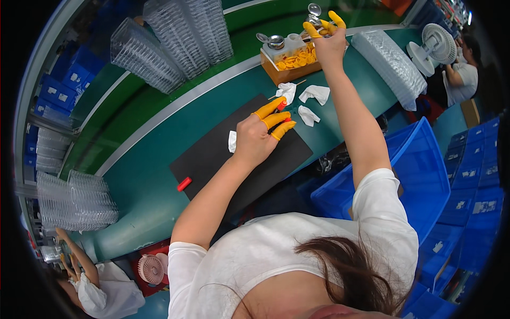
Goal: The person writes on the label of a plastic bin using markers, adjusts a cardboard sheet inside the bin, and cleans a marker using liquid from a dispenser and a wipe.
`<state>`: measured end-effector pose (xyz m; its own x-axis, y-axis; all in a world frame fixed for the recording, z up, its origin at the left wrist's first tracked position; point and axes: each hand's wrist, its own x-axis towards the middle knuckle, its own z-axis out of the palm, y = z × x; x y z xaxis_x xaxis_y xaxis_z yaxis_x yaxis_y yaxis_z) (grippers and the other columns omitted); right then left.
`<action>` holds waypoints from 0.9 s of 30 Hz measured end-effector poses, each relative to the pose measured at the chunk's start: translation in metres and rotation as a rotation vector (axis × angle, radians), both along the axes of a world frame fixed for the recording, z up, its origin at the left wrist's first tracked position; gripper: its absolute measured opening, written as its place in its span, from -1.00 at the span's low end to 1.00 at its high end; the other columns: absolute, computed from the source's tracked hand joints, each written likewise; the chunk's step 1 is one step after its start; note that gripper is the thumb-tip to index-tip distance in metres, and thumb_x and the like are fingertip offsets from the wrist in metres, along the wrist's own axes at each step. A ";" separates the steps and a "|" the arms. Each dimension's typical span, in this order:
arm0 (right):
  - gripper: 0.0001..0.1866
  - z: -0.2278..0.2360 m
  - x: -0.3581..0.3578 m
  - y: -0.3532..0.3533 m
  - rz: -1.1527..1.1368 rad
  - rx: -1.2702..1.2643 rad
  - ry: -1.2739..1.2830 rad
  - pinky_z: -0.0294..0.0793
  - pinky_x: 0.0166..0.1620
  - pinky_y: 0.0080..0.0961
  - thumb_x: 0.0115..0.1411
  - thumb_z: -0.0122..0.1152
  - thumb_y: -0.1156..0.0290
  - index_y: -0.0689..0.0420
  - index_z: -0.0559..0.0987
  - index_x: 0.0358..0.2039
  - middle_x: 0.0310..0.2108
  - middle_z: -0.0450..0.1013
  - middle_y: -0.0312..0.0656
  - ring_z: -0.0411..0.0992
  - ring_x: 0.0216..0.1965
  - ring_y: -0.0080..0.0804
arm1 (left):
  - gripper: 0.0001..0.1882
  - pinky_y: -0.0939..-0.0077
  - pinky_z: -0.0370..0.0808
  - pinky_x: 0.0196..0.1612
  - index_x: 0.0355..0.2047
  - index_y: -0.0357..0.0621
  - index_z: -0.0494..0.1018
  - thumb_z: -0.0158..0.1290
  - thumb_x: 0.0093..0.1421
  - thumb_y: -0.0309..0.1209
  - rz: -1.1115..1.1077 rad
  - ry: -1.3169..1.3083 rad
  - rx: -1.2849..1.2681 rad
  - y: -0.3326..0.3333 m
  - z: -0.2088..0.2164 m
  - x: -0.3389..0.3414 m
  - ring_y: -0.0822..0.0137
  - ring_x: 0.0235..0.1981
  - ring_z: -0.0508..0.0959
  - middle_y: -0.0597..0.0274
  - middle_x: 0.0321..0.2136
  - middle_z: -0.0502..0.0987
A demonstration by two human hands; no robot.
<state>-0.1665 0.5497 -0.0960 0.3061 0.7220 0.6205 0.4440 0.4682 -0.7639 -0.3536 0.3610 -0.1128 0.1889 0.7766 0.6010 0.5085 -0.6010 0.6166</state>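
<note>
My left hand [256,139] is over the black mat [212,165], yellow finger cots on its fingertips. Its fingers close on a small red piece [282,106], mostly covered by them. My right hand [330,45], also in yellow finger cots, reaches to the far side with its fingers spread. It is right by a bottle with a flipped-up metal lid [314,9]; whether it touches the bottle is hard to see. Crumpled white tissues [314,94] lie beyond the mat, one with a thin stick. A red cylindrical cap-like piece [184,184] rests at the mat's left edge.
An open box [273,74] holds white bottles and yellow finger cots. Stacked clear plastic trays [390,69] lie at the right; more trays [188,42] stand beyond the green bench [138,170]. A blue bin [419,170] stands beside my right arm. Other people sit at both sides.
</note>
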 end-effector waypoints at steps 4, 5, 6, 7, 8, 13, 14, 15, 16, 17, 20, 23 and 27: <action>-0.32 0.002 0.013 0.012 0.080 -0.065 0.338 0.44 -0.14 -0.60 -0.08 0.40 0.39 0.24 0.23 -0.01 -0.19 0.40 0.02 0.44 -0.19 -0.37 | -0.77 0.47 0.45 -0.12 -0.37 -0.20 0.57 0.25 -0.10 -0.44 0.020 0.040 -0.005 0.005 0.000 0.005 0.22 -0.21 0.54 0.08 -0.22 0.54; -0.32 -0.002 0.015 0.015 0.077 -0.063 0.338 0.44 -0.14 -0.60 -0.08 0.40 0.39 0.24 0.23 -0.01 -0.19 0.40 0.02 0.44 -0.19 -0.37 | -0.77 0.47 0.45 -0.11 -0.37 -0.21 0.56 0.24 -0.09 -0.44 0.028 0.038 -0.029 0.007 0.000 0.006 0.22 -0.21 0.54 0.08 -0.22 0.54; -0.32 -0.007 0.018 0.019 0.084 -0.077 0.362 0.44 -0.14 -0.60 -0.08 0.40 0.39 0.24 0.23 -0.01 -0.19 0.41 0.02 0.44 -0.19 -0.37 | -0.77 0.47 0.45 -0.11 -0.37 -0.21 0.56 0.24 -0.09 -0.44 0.025 0.038 -0.027 0.008 0.000 0.007 0.22 -0.21 0.54 0.08 -0.22 0.54; -0.32 -0.005 0.016 0.018 0.094 -0.091 0.385 0.45 -0.14 -0.59 -0.08 0.40 0.39 0.24 0.23 0.00 -0.20 0.41 0.03 0.44 -0.19 -0.36 | -0.77 0.46 0.45 -0.11 -0.37 -0.22 0.56 0.24 -0.09 -0.44 0.028 0.035 -0.032 0.008 0.000 0.007 0.22 -0.20 0.53 0.08 -0.22 0.54; -0.32 -0.004 0.013 0.016 0.095 -0.091 0.385 0.45 -0.14 -0.59 -0.08 0.40 0.39 0.24 0.23 0.00 -0.20 0.41 0.03 0.44 -0.19 -0.36 | -0.78 0.46 0.44 -0.10 -0.38 -0.22 0.56 0.24 -0.08 -0.43 0.031 0.033 -0.037 0.009 0.000 0.006 0.22 -0.19 0.53 0.07 -0.21 0.54; -0.30 -0.009 0.000 0.010 0.033 -0.051 -0.097 0.47 -0.16 -0.53 -0.08 0.40 0.27 0.25 0.25 0.00 -0.20 0.42 0.00 0.45 -0.18 -0.29 | -0.78 0.46 0.44 -0.09 -0.38 -0.22 0.56 0.23 -0.08 -0.44 0.069 0.048 -0.035 0.006 0.000 0.000 0.21 -0.17 0.52 0.09 -0.20 0.53; -0.25 -0.012 -0.001 0.010 0.002 -0.115 -0.185 0.46 -0.11 -0.46 -0.10 0.41 0.20 0.27 0.25 0.01 -0.18 0.42 0.01 0.45 -0.17 -0.23 | -0.78 0.46 0.43 -0.08 -0.37 -0.22 0.56 0.23 -0.07 -0.45 0.075 0.059 -0.028 0.005 0.000 -0.001 0.20 -0.16 0.52 0.09 -0.19 0.53; -0.25 -0.016 -0.001 0.010 0.006 -0.114 -0.183 0.46 -0.11 -0.46 -0.10 0.41 0.20 0.27 0.25 0.01 -0.18 0.42 0.01 0.45 -0.17 -0.23 | -0.78 0.46 0.43 -0.08 -0.37 -0.22 0.56 0.23 -0.07 -0.45 0.078 0.061 -0.028 0.003 0.000 -0.003 0.20 -0.16 0.52 0.09 -0.19 0.53; -0.24 -0.018 -0.001 0.008 0.009 -0.146 -0.257 0.44 -0.09 -0.41 -0.10 0.40 0.18 0.27 0.24 0.02 -0.18 0.41 0.02 0.44 -0.16 -0.21 | -0.78 0.46 0.43 -0.08 -0.36 -0.22 0.56 0.23 -0.08 -0.45 0.047 0.046 0.004 0.001 0.000 -0.006 0.20 -0.16 0.51 0.10 -0.19 0.53; -0.22 -0.019 -0.002 0.007 0.013 -0.177 -0.332 0.42 -0.06 -0.37 -0.10 0.40 0.17 0.28 0.24 0.03 -0.17 0.40 0.04 0.43 -0.14 -0.19 | -0.77 0.46 0.43 -0.08 -0.36 -0.22 0.55 0.24 -0.08 -0.45 0.017 0.032 0.037 -0.001 0.000 -0.008 0.20 -0.15 0.51 0.11 -0.18 0.52; -0.31 -0.005 -0.002 -0.026 -0.067 -0.076 -0.389 0.37 -0.04 -0.33 -0.04 0.35 0.23 0.31 0.28 0.01 -0.14 0.39 0.03 0.40 -0.12 -0.15 | -0.78 0.44 0.42 -0.07 -0.37 -0.20 0.56 0.24 -0.09 -0.45 0.017 -0.070 0.005 -0.015 0.008 -0.012 0.19 -0.11 0.50 0.12 -0.18 0.52; -0.55 0.028 -0.007 -0.096 0.258 -0.037 -0.246 0.33 -0.04 -0.44 0.03 0.27 0.32 0.24 0.42 -0.08 -0.18 0.45 -0.10 0.41 -0.16 -0.29 | -0.79 0.40 0.37 0.00 -0.37 -0.20 0.55 0.23 -0.08 -0.48 -0.004 -0.252 -0.090 -0.024 0.014 -0.015 0.19 -0.04 0.46 0.13 -0.19 0.53; -0.72 0.025 -0.031 -0.160 0.906 -0.334 -0.210 0.33 -0.11 -0.59 0.12 0.17 0.39 0.19 0.50 -0.15 -0.26 0.49 -0.24 0.41 -0.21 -0.48 | -0.78 0.41 0.38 0.01 -0.29 -0.25 0.52 0.18 0.01 -0.51 -0.108 -0.629 -0.231 -0.034 0.014 -0.023 0.25 -0.06 0.46 0.09 -0.13 0.49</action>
<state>-0.1978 0.3894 -0.0706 -0.5421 0.7769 0.3203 0.1659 0.4726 -0.8655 -0.3769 0.3270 -0.0986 -0.0592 0.8945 0.4431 -0.0442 -0.4458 0.8941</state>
